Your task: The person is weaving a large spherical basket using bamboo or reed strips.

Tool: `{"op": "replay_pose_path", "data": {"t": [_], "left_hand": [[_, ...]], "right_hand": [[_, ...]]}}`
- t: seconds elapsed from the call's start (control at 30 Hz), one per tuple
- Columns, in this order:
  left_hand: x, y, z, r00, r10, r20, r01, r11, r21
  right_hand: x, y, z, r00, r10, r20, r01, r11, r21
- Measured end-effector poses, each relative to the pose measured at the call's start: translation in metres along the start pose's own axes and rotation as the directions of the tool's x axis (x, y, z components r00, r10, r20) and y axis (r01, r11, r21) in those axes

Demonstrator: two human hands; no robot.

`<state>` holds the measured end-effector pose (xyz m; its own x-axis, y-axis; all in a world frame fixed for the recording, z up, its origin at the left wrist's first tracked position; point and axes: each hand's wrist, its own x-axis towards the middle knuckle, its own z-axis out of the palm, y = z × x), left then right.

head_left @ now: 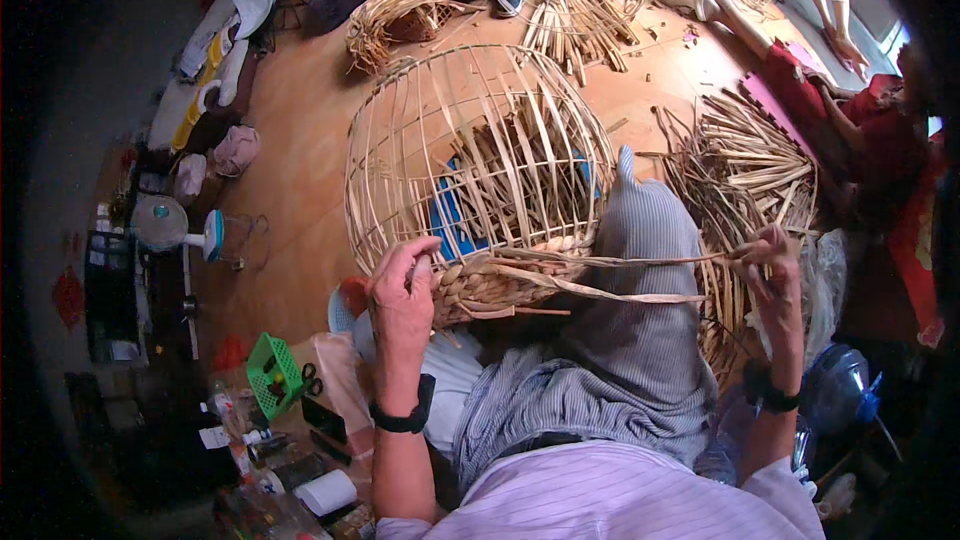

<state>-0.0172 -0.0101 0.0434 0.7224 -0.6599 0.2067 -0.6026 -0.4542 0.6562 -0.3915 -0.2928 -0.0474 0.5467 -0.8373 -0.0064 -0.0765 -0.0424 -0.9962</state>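
At far left, a green crate (288,370) with scissors (311,377) just beside it, well apart from the work and of little risk. Next, the left hand (403,283), curled against the near left edge of the basket (515,165), with thumb and forefinger close together; cannot tell whether pinching the braid (475,285) or merely resting on it. With too light a hold there, could let the basket twist under any pull from the right. In the middle, the basket itself, open-ribbed, braid on the near side. Thin, bare ribs: easily bent or cracked by uneven tension. Rightward from the braid, across the trouser leg (650,215), an upper strand (650,261), stretched nearly straight, and a lower strand (640,296), apparently with a free end. Could snap the first through dryness or a hard tug; could snag the second through neglect. At right, the right hand (768,265), closed narrowly on the upper strand, at risk of slipping. Beyond it, a heap of stalks (745,175), near enough to catch.
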Motion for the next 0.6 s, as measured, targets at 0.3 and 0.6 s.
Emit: {"op": "replay_pose_path", "data": {"t": [0.3, 0.6], "left_hand": [[-0.003, 0.014, 0.027, 0.966, 0.253, 0.054, -0.258, 0.955, 0.149], [0.003, 0.014, 0.034, 0.966, 0.196, 0.167, -0.22, 0.966, 0.137]], "right_hand": [[0.013, -0.064, 0.119, 0.887, -0.178, 0.425, 0.288, 0.934, -0.21], [0.004, -0.061, 0.176, 0.878, -0.092, 0.471, 0.248, 0.927, -0.282]]}}
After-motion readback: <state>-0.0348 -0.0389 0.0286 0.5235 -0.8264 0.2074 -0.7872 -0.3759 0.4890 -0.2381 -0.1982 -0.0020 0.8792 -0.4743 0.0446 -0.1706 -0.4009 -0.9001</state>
